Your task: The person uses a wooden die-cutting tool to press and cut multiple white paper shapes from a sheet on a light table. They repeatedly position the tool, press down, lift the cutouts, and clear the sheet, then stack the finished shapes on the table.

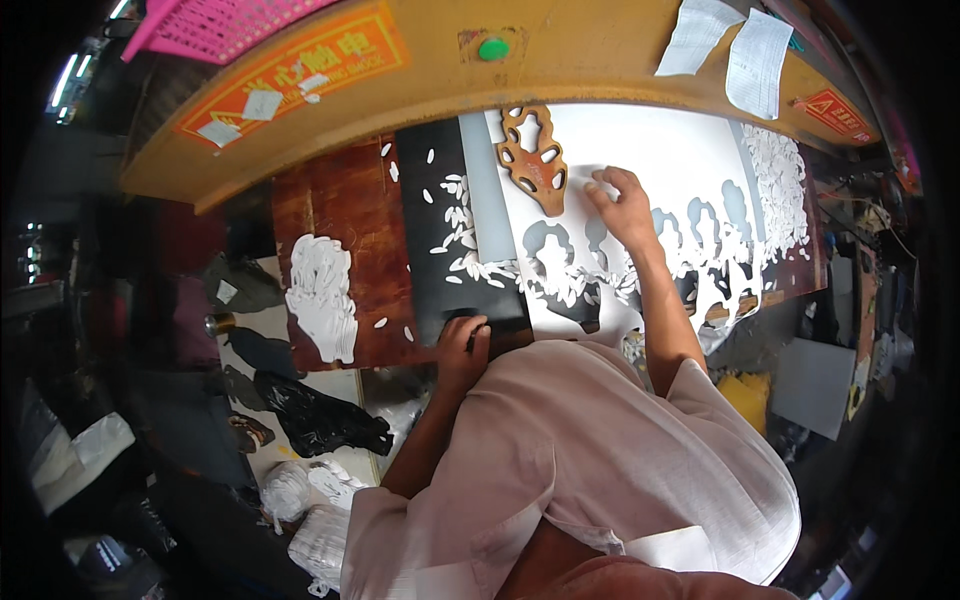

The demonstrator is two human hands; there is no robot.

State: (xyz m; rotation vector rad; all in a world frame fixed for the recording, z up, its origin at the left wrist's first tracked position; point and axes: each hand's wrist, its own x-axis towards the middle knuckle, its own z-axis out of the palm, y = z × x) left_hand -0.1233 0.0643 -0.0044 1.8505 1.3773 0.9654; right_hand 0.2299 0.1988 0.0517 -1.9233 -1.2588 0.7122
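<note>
My right hand (622,203) is over a white sheet (650,150), fingers bent and thumb a little apart, with nothing visible between them. Left of it, a brown cutting die (535,165) with looped openings lies flat on the sheet, not touched by the hand. Along the sheet's near part run cut-out openings, and strips of it hang over the table's front edge. My left hand (462,352) is closed at the front edge beside a black mat (437,200); whatever its fingers hold is hidden.
Small white oval offcuts (462,225) are scattered on the mat, with a larger heap (780,190) at right. Stacked white cut pieces (322,295) lie on the red-brown table (340,210). A yellow machine beam (480,75) with a green button (493,49) spans the far side. A pink basket (220,25) sits above.
</note>
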